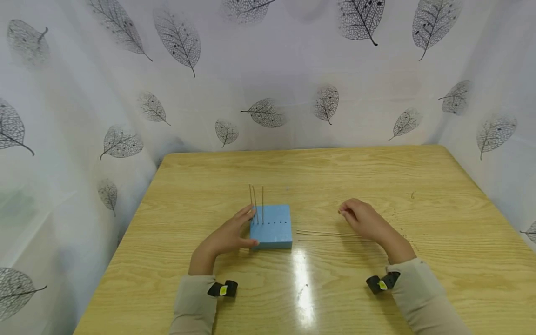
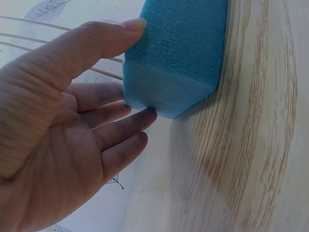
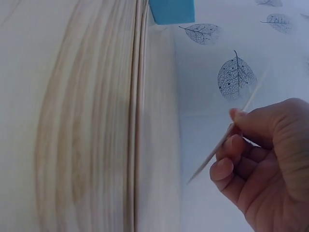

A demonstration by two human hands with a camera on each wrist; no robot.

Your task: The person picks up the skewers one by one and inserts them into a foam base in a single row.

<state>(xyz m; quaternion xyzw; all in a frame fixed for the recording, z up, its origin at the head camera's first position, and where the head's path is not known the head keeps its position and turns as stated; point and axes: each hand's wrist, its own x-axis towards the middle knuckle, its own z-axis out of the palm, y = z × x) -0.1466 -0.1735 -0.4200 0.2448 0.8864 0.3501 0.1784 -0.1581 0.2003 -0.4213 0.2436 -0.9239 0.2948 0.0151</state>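
Note:
A blue foam block point(image 1: 274, 235) sits on the table with a row of small holes across its top. Three thin wooden sticks point(image 1: 263, 204) stand upright in its left part. My left hand point(image 1: 228, 235) holds the block's left end, the thumb at the front corner and the fingertips along the side toward the back. To the right, my right hand point(image 1: 364, 221) is raised over the table and pinches another thin wooden stick point(image 3: 207, 157) between thumb and fingers. In the right wrist view that stick slants, both ends free of the fingers.
More thin sticks point(image 1: 322, 232) lie side by side on the wooden table point(image 1: 234, 307) between the block and my right forearm. Small dark crumbs point(image 1: 402, 229) are scattered to the right of that hand. A leaf-patterned curtain point(image 1: 289, 60) hangs behind the table and along both sides.

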